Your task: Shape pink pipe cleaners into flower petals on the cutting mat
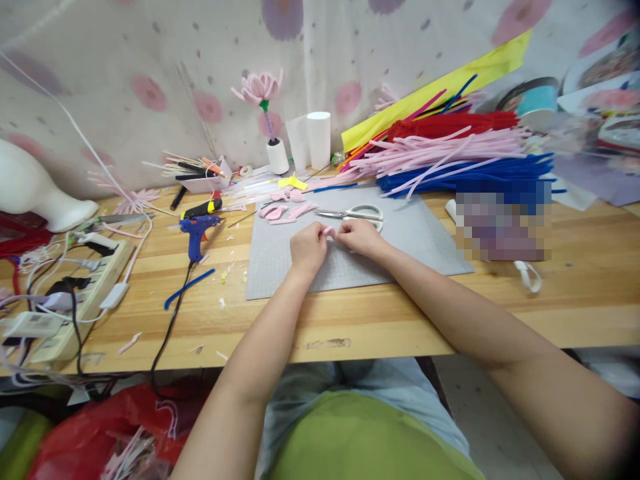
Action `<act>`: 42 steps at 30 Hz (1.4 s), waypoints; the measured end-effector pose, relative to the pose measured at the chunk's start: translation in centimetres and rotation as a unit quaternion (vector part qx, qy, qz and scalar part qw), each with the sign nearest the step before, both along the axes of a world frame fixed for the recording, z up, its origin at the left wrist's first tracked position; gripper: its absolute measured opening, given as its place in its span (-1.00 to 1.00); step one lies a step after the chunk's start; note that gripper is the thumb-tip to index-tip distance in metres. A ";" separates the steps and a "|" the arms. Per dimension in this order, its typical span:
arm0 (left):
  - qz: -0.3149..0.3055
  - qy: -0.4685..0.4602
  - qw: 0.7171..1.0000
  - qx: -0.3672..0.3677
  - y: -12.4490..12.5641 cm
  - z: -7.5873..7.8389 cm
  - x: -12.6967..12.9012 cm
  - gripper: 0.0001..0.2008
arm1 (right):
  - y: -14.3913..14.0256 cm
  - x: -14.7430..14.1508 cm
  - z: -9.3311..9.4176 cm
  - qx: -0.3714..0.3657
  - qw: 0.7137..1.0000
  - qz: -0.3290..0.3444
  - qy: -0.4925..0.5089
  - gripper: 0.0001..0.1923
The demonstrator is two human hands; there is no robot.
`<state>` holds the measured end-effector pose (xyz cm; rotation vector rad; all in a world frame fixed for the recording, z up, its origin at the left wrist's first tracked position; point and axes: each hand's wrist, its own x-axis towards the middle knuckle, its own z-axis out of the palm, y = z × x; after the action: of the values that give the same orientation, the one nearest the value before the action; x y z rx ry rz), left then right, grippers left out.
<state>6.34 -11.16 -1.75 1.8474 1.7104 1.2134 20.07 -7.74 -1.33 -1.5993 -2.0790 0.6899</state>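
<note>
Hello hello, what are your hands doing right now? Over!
Left hand and right hand together over grey mat, fingers pinching small pink piece. Scissors just behind. Nothing blocking.

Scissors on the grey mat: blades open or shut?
Shut, as far as visible: the scissors lie flat on the grey mat, their blades forming one thin line pointing left.

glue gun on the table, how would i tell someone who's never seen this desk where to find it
Start at the grey cutting mat in the middle of the wooden table, where both hands pinch a pink piece. Look just left of the mat's far left corner: the glue gun lies there. It is the only bright blue, pistol-shaped tool, with a black cord trailing toward the table edge.
</note>
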 end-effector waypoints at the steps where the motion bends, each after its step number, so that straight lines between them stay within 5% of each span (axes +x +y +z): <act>1: -0.008 0.011 1.000 0.000 0.0 0.0 0.1 -0.88 | 0.0 0.0 0.0 -0.002 1.000 -0.010 -0.005 -0.73; 8: 0.011 -0.118 0.992 -0.048 1.0 -1.3 -0.6 -0.89 | -0.3 -0.1 -0.2 0.015 1.000 0.002 -0.015 -0.77; 16: 0.080 0.024 0.995 -0.047 0.9 -0.6 -0.8 -0.83 | -1.0 -1.0 0.2 -0.001 0.999 0.048 -0.006 -0.73; 24: 0.019 -0.114 0.989 -0.096 1.8 -1.8 -1.5 -0.83 | -1.0 -0.7 -0.2 -0.010 0.999 0.031 0.030 -0.73; 30: 0.019 -0.044 0.997 -0.067 1.2 -1.3 -1.4 -0.91 | -0.8 -0.6 -0.4 0.001 0.996 0.079 0.033 -0.60; 36: 0.004 -0.007 0.999 -0.044 0.3 -0.4 -0.8 -0.85 | -0.5 -0.5 -0.6 -0.001 0.998 0.046 0.037 -0.58; 42: -0.041 -0.177 0.983 -0.041 0.7 -1.3 -0.6 -0.91 | -0.5 -0.5 -1.3 0.010 0.995 0.054 0.080 -0.69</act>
<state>5.69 -10.43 -3.06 1.5282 1.4526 1.3235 19.55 -8.21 -2.61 -1.3803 -2.0583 0.8034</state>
